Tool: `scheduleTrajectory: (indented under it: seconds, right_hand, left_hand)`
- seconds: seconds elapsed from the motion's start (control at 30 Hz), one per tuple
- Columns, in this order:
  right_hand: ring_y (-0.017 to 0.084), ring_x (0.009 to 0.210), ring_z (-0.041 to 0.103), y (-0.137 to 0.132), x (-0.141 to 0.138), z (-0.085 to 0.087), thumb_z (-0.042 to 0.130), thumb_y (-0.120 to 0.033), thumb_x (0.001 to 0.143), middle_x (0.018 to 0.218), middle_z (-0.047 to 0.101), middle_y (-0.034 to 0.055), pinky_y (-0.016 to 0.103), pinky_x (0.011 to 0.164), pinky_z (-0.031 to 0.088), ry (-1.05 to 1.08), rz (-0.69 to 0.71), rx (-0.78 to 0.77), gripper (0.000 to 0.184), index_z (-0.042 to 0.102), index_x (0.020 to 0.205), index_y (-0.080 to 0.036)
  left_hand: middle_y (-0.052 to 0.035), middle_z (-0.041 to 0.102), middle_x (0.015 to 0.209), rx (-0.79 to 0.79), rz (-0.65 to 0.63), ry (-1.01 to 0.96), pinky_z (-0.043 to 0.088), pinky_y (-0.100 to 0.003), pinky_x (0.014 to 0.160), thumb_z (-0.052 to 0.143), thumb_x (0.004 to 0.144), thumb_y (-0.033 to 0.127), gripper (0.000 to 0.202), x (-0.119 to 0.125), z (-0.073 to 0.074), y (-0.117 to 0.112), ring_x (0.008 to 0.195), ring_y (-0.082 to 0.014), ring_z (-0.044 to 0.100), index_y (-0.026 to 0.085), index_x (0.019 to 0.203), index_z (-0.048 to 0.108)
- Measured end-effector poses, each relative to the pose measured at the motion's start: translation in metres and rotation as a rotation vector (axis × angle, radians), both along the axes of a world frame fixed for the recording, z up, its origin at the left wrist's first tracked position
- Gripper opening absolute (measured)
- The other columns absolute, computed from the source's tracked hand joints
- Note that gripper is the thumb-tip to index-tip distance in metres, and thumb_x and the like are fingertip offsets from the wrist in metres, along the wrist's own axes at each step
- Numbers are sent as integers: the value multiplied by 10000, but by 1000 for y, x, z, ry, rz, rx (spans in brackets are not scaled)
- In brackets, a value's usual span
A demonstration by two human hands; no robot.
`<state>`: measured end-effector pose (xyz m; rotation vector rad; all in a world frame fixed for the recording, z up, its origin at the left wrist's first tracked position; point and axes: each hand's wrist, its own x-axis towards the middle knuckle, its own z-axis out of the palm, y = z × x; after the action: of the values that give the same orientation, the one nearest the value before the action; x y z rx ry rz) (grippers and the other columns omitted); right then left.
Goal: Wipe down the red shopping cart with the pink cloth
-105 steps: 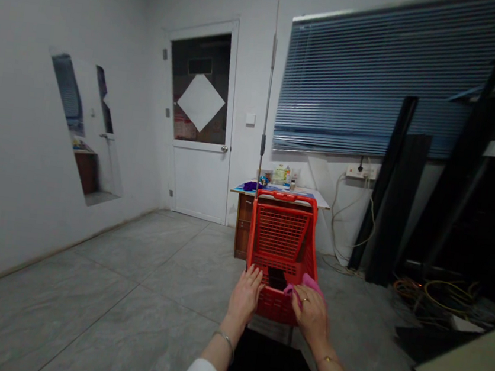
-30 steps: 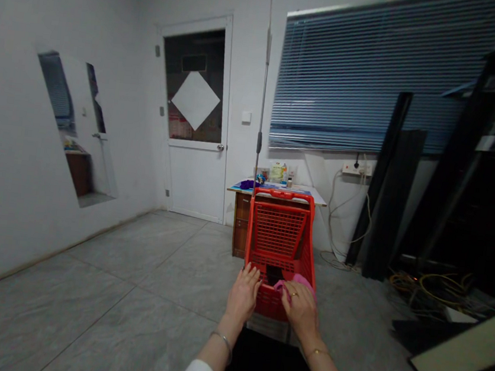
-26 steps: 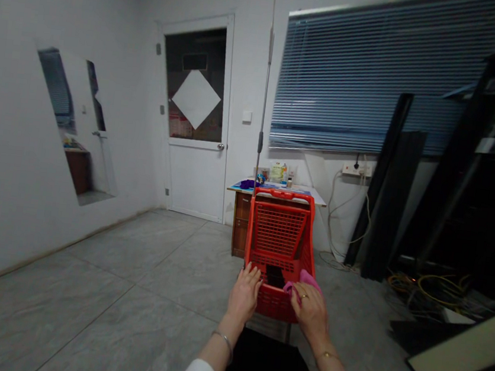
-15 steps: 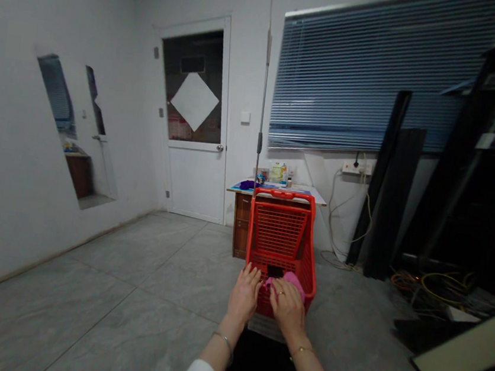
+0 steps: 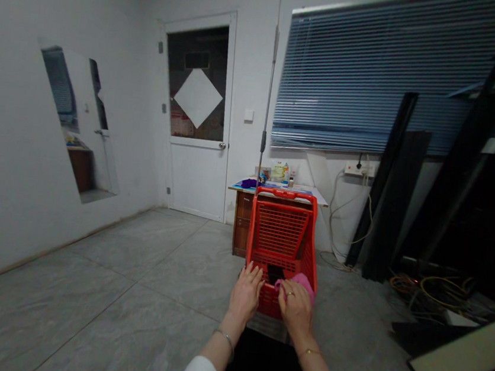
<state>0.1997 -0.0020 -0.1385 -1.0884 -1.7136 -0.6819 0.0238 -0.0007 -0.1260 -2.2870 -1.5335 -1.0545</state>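
A red plastic shopping cart (image 5: 281, 231) stands right in front of me, its slatted basket facing up. At the near left corner of its rim rests my left hand (image 5: 246, 292), fingers stretched out and close together, holding nothing. My right hand (image 5: 296, 309) is closed on a pink cloth (image 5: 303, 282) at the near right part of the rim. Part of the cloth bulges out beyond the fingers; the rest is hidden under them. A small black item (image 5: 275, 274) shows in the basket between both hands.
Behind the cart stands a desk (image 5: 241, 226) with bottles and a purple cloth (image 5: 249, 183). A thin metal pole (image 5: 269, 93) rises at the cart's left. Cables (image 5: 445, 291) and black panels (image 5: 394, 208) crowd the right. A white door (image 5: 197, 180) is at the back.
My right hand has slid right along the cart's near rim with the pink cloth, uncovering more of the black item. My left hand stays at the left corner.
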Motion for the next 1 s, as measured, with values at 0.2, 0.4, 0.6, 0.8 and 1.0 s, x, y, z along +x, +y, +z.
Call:
scheduleTrajectory:
  seconds: [0.2,0.4,0.6,0.8,1.0]
  right_hand:
    - [177,986,635,0,-4,-2,496,-214,918,1015,713,64,366,959,479,-42,49,-16,238,674,1075,-194]
    - [165,974,631,0,44,-1,527,-237,911,1008,709,47,361,966,479,-33,61,-21,213,665,1068,-198]
    - [180,948,636,-1,3,-1,492,-219,917,983,713,62,363,920,485,23,23,-2,227,675,1048,-191]
    - [182,966,640,-2,-27,1,473,-232,924,997,714,75,357,919,487,30,45,-14,262,679,1079,-191]
    - [171,944,642,-4,32,2,493,-247,921,995,709,49,370,933,494,-24,83,-25,249,662,1101,-215]
  left_hand:
    - [-98,582,1364,-17,8,27,380,-510,1126,411,990,201,355,-11,6,-5,1381,-240,396,175,1308,567]
    - [-94,579,1368,-40,9,-2,379,-514,1126,414,986,188,354,-9,8,-7,1372,-246,410,158,1302,571]
    - [-99,588,1357,-24,7,-23,378,-534,1123,394,986,188,362,-2,4,-4,1397,-257,366,165,1299,576]
    - [-93,582,1365,-12,-10,-14,393,-541,1110,365,995,206,375,-9,2,-4,1388,-257,385,181,1308,569]
    - [-100,594,1351,-7,0,-37,387,-536,1116,376,993,205,366,-9,3,-6,1381,-248,398,171,1295,580]
